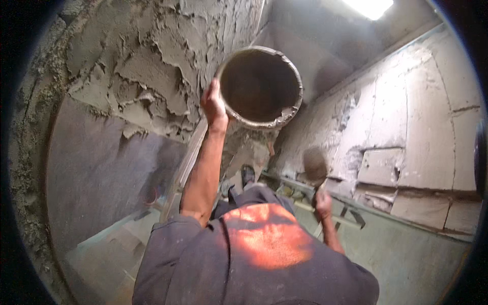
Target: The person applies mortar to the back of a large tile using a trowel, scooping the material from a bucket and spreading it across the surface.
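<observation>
Gripping one round bucket [287, 113] at the upper centre of the frame, your left hand [214, 107] is clamped on its left side, fingers up against the rim. You have the bucket's mouth facing the camera; its rim is crusted and chipped at the lower right, and its inside is dark grey-brown, too dim to tell how much it holds. Right of centre, your right hand [322, 203] is closed around the handle of one trowel [315, 163], whose blade points up and is blurred by motion. So you have two hands in view, one thing in each, well apart from each other. Rough, ridged mortar [147, 66] covers the wall at the upper left of the frame. Pale blocks [381, 165] make up the wall on the right, and one bright lamp [370, 7] shines at the top right.
</observation>
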`<state>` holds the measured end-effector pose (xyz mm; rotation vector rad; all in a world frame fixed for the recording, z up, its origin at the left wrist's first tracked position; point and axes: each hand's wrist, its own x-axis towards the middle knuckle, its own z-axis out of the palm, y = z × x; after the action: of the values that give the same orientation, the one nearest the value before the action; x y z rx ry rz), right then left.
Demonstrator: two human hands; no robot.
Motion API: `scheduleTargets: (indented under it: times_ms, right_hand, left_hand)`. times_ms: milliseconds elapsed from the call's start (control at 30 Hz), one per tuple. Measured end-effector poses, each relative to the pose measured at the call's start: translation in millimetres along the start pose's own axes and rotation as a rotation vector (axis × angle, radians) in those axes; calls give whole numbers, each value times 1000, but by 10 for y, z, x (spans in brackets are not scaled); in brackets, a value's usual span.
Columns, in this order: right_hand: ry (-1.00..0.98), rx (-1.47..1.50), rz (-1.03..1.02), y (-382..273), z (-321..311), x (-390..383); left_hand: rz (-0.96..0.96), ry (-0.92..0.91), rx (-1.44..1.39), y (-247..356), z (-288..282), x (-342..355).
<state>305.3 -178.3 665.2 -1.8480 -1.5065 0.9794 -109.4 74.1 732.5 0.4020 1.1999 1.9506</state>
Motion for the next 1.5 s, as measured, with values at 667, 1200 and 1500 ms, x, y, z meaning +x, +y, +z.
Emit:
scheduleTargets:
  times_ms: [667, 1200, 1500]
  right_hand:
    - [-140, -643, -232, -753, -5, 207]
    - [-482, -360, -22, -1261, -196, 1174]
    - [-841, 517, 220, -1447, 746, 398]
  left_hand:
    - [135, -67, 348, -121, 30, -348]
    - [67, -666, 408, 602, 79, -541]
    - [237, -438, 432, 573, 4, -559]
